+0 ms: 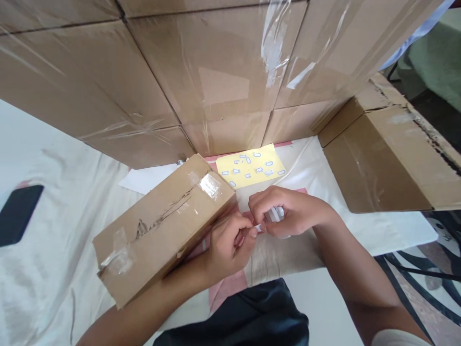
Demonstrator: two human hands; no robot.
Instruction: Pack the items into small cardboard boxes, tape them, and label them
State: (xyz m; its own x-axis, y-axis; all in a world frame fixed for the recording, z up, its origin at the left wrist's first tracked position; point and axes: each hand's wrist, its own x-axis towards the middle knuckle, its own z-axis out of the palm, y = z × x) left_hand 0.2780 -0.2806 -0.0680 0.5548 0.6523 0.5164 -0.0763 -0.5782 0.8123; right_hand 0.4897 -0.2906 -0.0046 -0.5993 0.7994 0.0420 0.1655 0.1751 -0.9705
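My left hand point(230, 242) is closed, thumb and forefinger pinching one end of a small white strip point(258, 228). The fingertips of my right hand point(293, 211) meet the strip's other end. Curled inside the right hand is a shiny white, partly clear bundle point(275, 214); the fingers cover much of it, and its kind cannot be made out. Just beyond the hands lies a yellow sheet point(248, 166) bearing several small white pieces with dark outlines. A long cardboard box point(162, 226), taped at both ends, stands at an angle beside my left hand and forearm.
Tall taped cardboard point(223, 72) walls off the back. An open cardboard box point(382, 158) stands at the right. A dark phone point(20, 214) rests on the white cloth point(68, 269) at the left. White paper point(149, 178) lies partly behind the long box.
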